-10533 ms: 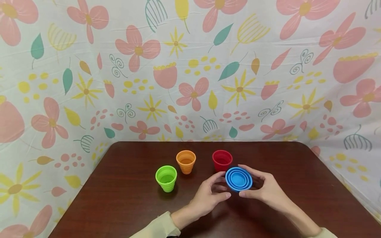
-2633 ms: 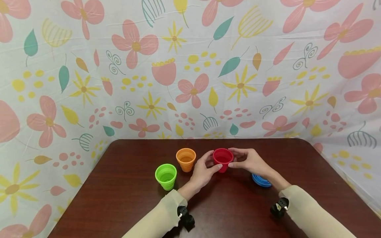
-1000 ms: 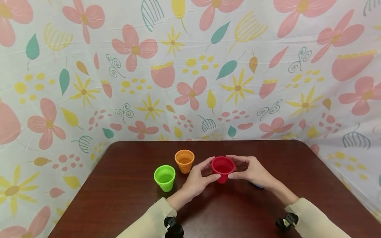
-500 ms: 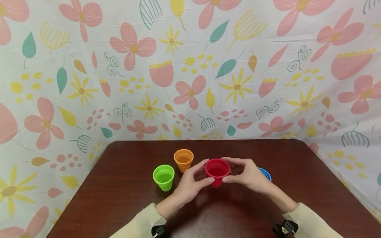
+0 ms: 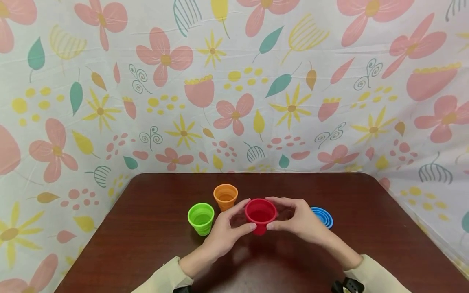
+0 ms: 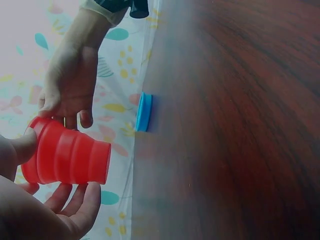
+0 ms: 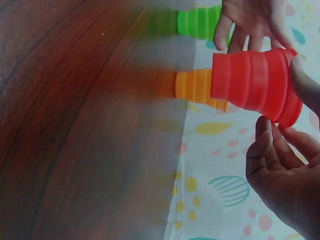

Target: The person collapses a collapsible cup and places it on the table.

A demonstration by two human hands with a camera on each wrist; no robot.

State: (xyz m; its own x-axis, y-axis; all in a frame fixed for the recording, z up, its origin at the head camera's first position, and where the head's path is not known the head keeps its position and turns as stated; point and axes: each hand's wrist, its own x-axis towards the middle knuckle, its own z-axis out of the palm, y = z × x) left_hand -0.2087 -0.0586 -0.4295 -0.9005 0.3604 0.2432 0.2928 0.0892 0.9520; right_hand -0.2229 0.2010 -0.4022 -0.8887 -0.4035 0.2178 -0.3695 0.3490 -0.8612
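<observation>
Red cup: held by both hands over the table (image 5: 124,244), mouth up, in front of the person; both wrist views show its base clear of the wood (image 5: 261,211).
Left hand: its grip pinches the red cup's left side, thumb on the near side by the rim, fingers beyond (image 5: 224,234).
Right hand: mirrors that on the right side, its grip also pinching the cup (image 5: 301,221).
Why two hands: probably to keep the soft-looking, stepped wall even and steady, with the thumbs free to press near the rim.
Green cup and orange cup: standing at full height, mouth up, left of the red one, the green (image 5: 201,219) nearer the person than the orange (image 5: 225,197); likely set aside to leave working room.
Blue cup: lies on the right, rings nested low, apparently folded flat (image 5: 322,217).
Writing: no brand or label readable on any cup.
</observation>
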